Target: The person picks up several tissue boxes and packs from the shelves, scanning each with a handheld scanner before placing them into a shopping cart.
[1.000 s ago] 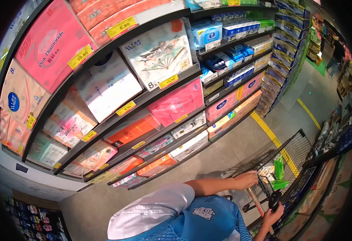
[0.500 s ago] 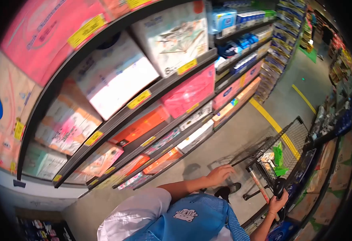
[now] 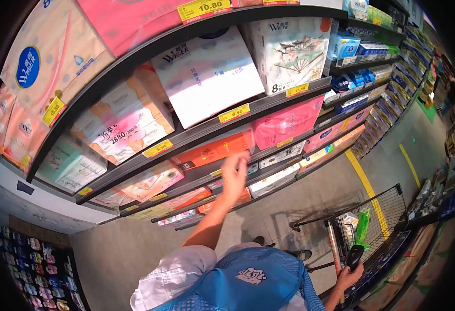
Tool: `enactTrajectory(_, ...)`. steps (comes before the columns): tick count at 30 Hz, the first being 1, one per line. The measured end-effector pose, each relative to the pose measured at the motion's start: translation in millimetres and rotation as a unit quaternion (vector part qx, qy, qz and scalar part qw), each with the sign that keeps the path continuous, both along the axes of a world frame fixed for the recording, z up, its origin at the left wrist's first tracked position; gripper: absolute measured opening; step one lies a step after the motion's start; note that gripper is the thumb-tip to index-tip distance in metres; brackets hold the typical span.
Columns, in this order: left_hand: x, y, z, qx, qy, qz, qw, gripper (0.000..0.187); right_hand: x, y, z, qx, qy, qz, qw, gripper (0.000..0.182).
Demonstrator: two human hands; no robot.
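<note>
1. Supermarket aisle, grey floor (image 3: 310, 194) with a yellow line (image 3: 365, 181) running along it; curved dark shelving (image 3: 196, 132) loaded with tissue and paper packs fills the left and top of the head view.
2. Far left: peach pack with a blue round logo (image 3: 51, 57) on an upper shelf, yellow price tags on the shelf edges below it.
3. Centre-left: pale pack printed "2880" (image 3: 126, 127); beside it to the right a large white pack (image 3: 206, 78).
4. Centre: orange pack (image 3: 214, 150) lying flat on the shelf under the white one.
5. Left hand (image 3: 234, 176) raised on an outstretched arm, fingers loosely spread and holding nothing; it sits in front of the right end of the orange pack. Contact with the pack cannot be judged.
6. Right of the hand: pink pack (image 3: 284, 124), and above it a white pack with a fan print (image 3: 292, 52).
7. Lower right: wire shopping cart (image 3: 378, 223) with a green item (image 3: 363, 225) inside.
8. Right hand (image 3: 349, 277) closed around a black handheld device (image 3: 354, 256), just beside the cart handle (image 3: 334, 249). Hands are well apart.
</note>
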State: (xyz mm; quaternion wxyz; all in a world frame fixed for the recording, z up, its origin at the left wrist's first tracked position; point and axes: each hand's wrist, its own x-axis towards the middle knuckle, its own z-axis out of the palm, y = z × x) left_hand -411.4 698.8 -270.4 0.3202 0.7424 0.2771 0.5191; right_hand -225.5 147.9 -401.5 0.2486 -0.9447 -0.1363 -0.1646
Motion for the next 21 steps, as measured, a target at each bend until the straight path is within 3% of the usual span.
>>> enactTrajectory(4,-30.5,38.2,85.0,0.131,-0.023,0.167,0.977,0.017,0.9,4.0,2.3,0.006,0.000,0.007,1.000,0.047)
enactTrajectory(7,-42.7,75.9,113.9,0.178,-0.051,0.245,0.952,0.036,2.0,3.3,1.4,0.006,0.000,0.005,1.000,0.047)
enactTrajectory(10,-51.1,100.0,136.1,0.247,0.090,0.337,0.904,0.047,3.2,1.4,1.5,0.005,0.003,0.000,1.000,0.047)
enactTrajectory(13,-46.7,118.1,138.4,0.157,0.095,0.291,0.939,0.057,4.4,-1.8,0.7,0.009,0.002,-0.008,1.000,0.047)
enactTrajectory(14,-50.2,119.5,142.5,0.087,0.080,0.207,0.971,0.063,5.5,-2.3,-1.3,0.015,-0.003,-0.006,1.000,0.047)
enactTrajectory(17,-57.7,143.6,140.2,-0.044,0.084,0.173,0.980,0.065,7.0,-1.4,-1.0,0.020,0.009,-0.006,1.000,0.047)
enactTrajectory(21,-64.2,164.3,137.1,-0.156,-0.009,0.054,0.986,0.060,7.1,1.8,0.3,0.022,0.011,0.001,1.000,0.047)
